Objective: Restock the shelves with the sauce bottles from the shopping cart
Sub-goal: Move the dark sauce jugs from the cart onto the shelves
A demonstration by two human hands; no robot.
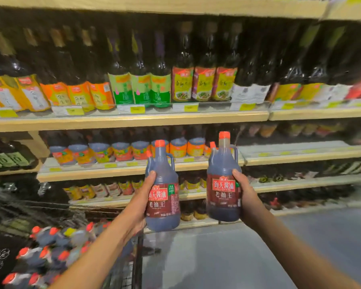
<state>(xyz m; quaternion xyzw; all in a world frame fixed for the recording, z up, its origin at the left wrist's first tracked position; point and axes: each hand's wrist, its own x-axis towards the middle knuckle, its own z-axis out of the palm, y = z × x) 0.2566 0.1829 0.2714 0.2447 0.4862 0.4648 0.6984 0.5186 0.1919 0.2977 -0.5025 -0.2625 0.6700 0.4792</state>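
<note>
Dark sauce bottles, one per hand, held upright in front of the shelves.
Left hand fingers wrapped around left bottle; right hand fingers clamped on right bottle, slightly higher. Both hang level with the lower shelves. Shopping cart sits below-left of the shelves, more red-capped bottles piled inside.

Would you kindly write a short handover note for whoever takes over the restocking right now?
Left hand: gripping a dark plastic sauce jug with an orange cap and red label.
Right hand: gripping a matching second jug.
Both jugs are upright in the air before the wooden shelves, not yet placed.
Left: shelve both, then the many orange-capped bottles still in the wire shopping cart at lower left.
</note>
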